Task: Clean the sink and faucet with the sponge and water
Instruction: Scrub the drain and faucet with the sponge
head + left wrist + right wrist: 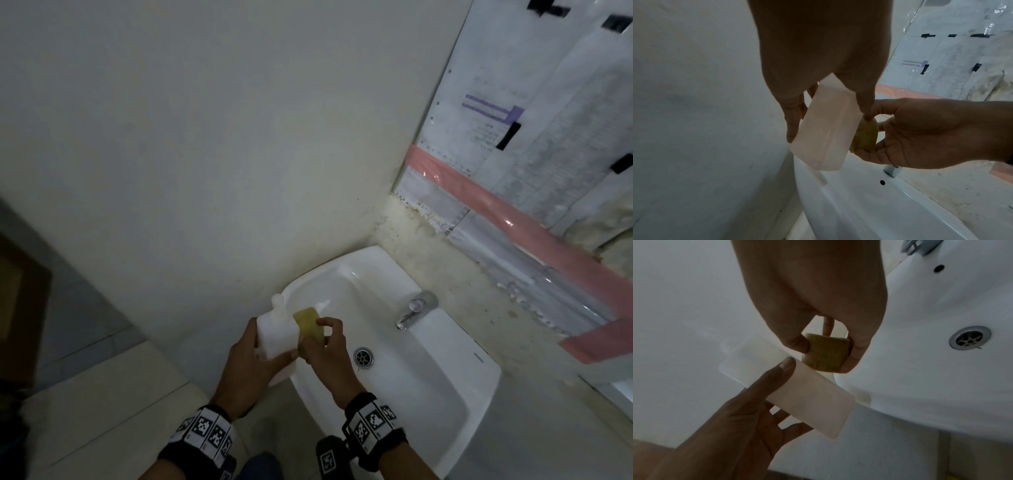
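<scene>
Left hand [248, 359] clamps a flat-sided translucent plastic bottle [275, 332]; right hand [329, 356] pinches a spongy yellow block sponge [310, 325] above the glossy ceramic sink [445, 359].

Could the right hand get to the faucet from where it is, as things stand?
Probably yes: nothing lies between the right hand and the faucet, only open basin, though it is pinching the sponge.

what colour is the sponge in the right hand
Yellow, a dull mustard shade; the sponge shows best in the right wrist view.
</scene>
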